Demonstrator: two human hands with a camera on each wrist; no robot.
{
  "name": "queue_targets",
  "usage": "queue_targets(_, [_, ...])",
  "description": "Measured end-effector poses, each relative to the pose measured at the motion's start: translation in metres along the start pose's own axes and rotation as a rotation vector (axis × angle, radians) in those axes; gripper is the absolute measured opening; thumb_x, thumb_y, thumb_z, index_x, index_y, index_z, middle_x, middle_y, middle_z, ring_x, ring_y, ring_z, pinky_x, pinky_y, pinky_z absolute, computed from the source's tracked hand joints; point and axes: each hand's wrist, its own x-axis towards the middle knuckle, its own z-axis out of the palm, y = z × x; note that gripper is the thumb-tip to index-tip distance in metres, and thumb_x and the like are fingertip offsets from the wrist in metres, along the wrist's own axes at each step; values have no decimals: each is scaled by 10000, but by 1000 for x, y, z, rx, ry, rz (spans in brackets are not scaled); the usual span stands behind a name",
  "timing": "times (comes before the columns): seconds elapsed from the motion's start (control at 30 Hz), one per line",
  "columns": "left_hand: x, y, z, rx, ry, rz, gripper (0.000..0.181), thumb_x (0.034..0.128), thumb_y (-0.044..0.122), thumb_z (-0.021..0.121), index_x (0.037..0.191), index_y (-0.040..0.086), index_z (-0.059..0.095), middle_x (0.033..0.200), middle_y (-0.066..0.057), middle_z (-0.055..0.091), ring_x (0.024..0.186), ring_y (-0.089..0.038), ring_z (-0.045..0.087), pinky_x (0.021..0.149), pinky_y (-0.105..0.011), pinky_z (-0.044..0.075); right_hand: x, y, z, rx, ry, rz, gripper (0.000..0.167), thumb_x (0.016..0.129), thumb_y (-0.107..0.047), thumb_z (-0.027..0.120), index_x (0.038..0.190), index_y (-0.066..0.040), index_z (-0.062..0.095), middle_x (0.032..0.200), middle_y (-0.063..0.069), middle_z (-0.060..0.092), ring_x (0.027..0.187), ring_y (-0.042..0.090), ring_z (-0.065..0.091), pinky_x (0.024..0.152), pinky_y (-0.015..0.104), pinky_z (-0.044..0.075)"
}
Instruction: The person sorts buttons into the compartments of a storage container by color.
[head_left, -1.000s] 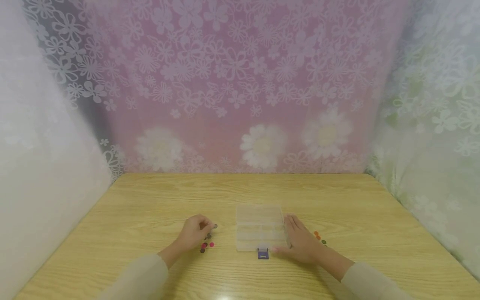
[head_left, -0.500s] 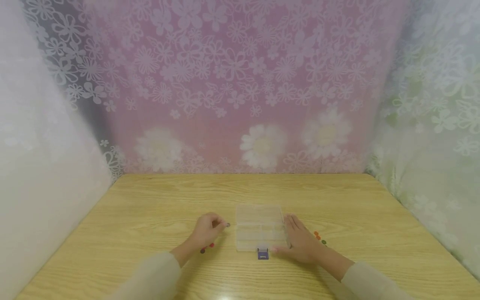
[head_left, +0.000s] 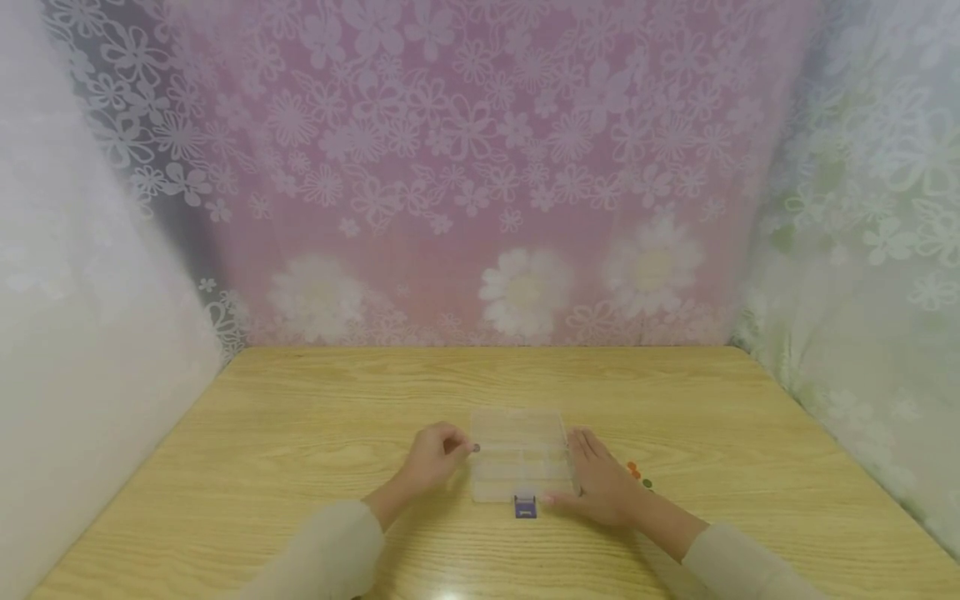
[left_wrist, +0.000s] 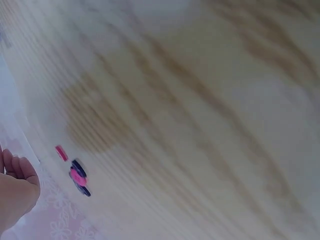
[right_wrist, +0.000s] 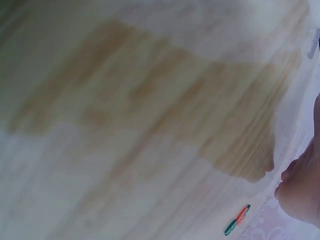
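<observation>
Between thumb and fingertips my left hand (head_left: 435, 457) pinches a small dark button (head_left: 476, 448), held at the left edge of a clear plastic box (head_left: 517, 427). Thin dividers split the box's near part, and a purple latch (head_left: 526, 507) is at its front. My right hand (head_left: 606, 487) rests against the box's right side, fingers straight, thumb by the front edge. In the left wrist view, pink and dark buttons (left_wrist: 77, 176) lie on the table beside my left hand; in the head view that hand hides them.
Orange buttons (head_left: 633, 469) and a green button (head_left: 647, 483) lie right of my right hand. The wooden table (head_left: 300, 400) ends at a floral curtain (head_left: 450, 208) behind, with pale cloth at both sides.
My left hand has moved right with the pinched button, from the loose buttons to the box's left edge. My right hand and the box have stayed put.
</observation>
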Motion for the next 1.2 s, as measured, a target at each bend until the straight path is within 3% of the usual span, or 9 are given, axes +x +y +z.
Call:
queue_targets(0.33, [3, 8, 11, 2, -36, -22, 100, 878, 63, 599, 838, -14, 649, 853, -106, 629, 769, -133, 531, 654, -178, 447, 0, 1, 0, -2, 3, 0, 1046, 824, -649, 511, 1420, 133, 152, 1495, 320, 133, 1398, 456, 100, 1128, 560, 175])
queue_targets(0.67, [9, 12, 21, 52, -29, -9, 96, 859, 37, 616, 809, -27, 665, 832, -115, 637, 752, -135, 533, 636, -181, 449, 1, 0, -1, -1, -5, 12, 1054, 820, -654, 513, 1422, 130, 146, 1498, 318, 129, 1401, 451, 98, 1128, 559, 176])
queue_targets(1.2, [11, 18, 28, 124, -48, -138, 99, 837, 51, 643, 799, -8, 713, 827, -33, 528, 766, -131, 451, 646, -215, 399, 1, 0, 0, -5, 2, 3, 1055, 816, -643, 528, 1413, 143, 158, 1491, 327, 141, 1399, 453, 103, 1131, 551, 177])
